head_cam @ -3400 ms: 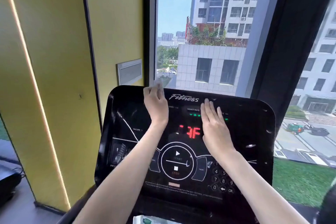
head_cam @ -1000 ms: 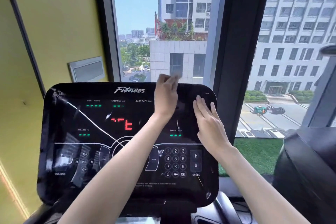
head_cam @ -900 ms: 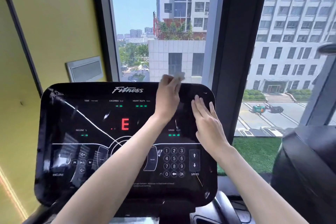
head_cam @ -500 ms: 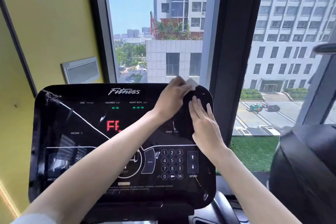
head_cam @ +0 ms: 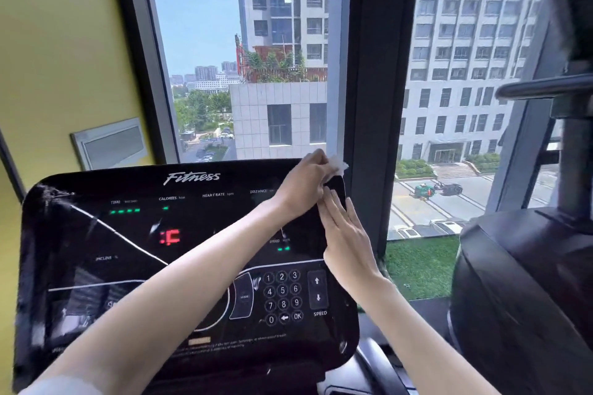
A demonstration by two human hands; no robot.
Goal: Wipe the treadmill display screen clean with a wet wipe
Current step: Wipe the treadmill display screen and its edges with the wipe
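The black glossy treadmill display screen [head_cam: 134, 244] fills the lower left, with "Fitness" lettering, a red readout and a number keypad. My left hand [head_cam: 301, 186] reaches across to the screen's top right corner and grips a small white wet wipe [head_cam: 338, 166], which pokes out past the fingers against the corner edge. My right hand [head_cam: 345, 234] lies flat with straight fingers on the screen's right edge, just below the left hand.
A yellow wall [head_cam: 64, 42] with a grey vent panel [head_cam: 110, 143] stands at the left. Large windows [head_cam: 256, 42] with dark frames [head_cam: 375, 74] rise behind the console. Another dark exercise machine [head_cam: 526, 282] stands close at the right.
My left hand has carried the wipe rightward along the screen's top edge to the top right corner. My right hand has shifted right with it, staying flat on the screen.
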